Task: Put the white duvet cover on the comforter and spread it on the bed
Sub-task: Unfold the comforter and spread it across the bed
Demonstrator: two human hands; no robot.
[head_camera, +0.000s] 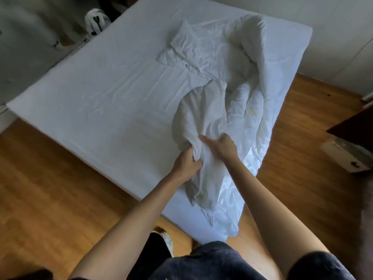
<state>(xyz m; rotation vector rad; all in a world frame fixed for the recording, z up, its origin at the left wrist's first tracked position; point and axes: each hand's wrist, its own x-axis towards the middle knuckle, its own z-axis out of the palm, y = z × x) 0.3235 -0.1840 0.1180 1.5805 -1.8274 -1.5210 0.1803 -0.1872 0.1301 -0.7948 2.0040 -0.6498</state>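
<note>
With my left hand [186,162] clamped on the bunched duvet cover [198,122] and right hand [221,146] pressing it, I'd hunt the opening before touching the comforter [252,110].

Left hand [186,161] fingertips buried in duvet cover [198,126] folds; comforter [252,110] partly covered; shoe [97,20] blurred; box [347,156] cut off.

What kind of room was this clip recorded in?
Most likely a bedroom in a home. A bed with a white sheet fills the view, a rumpled comforter and white duvet cover lie on it, and it stands on a wooden floor.
</note>
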